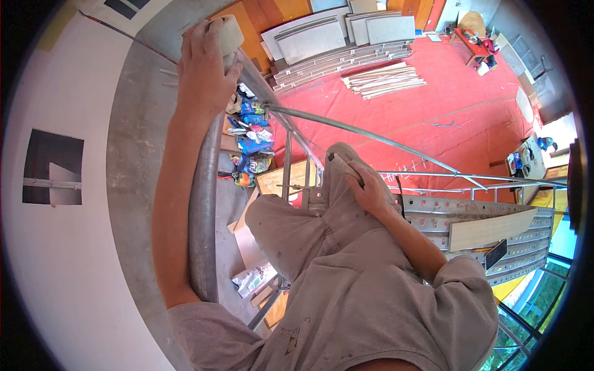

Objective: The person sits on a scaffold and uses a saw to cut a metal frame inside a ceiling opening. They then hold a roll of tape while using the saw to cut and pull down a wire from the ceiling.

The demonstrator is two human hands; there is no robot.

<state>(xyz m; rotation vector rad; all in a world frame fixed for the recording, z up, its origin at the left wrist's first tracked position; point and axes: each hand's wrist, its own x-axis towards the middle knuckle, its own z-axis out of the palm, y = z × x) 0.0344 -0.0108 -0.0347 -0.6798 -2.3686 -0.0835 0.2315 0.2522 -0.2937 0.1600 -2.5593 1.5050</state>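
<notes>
My left hand point(206, 65) is raised at the upper left, its fingers wrapped over a pale cream, roll-shaped thing point(231, 35) near the top of a grey metal scaffold pipe point(204, 241). The exact kind of this thing is hard to make out. My left forearm runs along that pipe, beside the wall. Over my bent knee lies my right hand point(370, 193), fingers stretched along the grey-beige trouser leg point(340, 201). Part of its fingertips is hard to see against the cloth.
Thin scaffold rails point(365, 133) cross in front of me. On the perforated metal platform point(427, 219) at right lie a wooden board point(489, 230) and a phone point(495, 253). Far below, the red floor point(322, 117) holds stacked panels point(312, 40), wood strips point(385, 80) and bags point(255, 145).
</notes>
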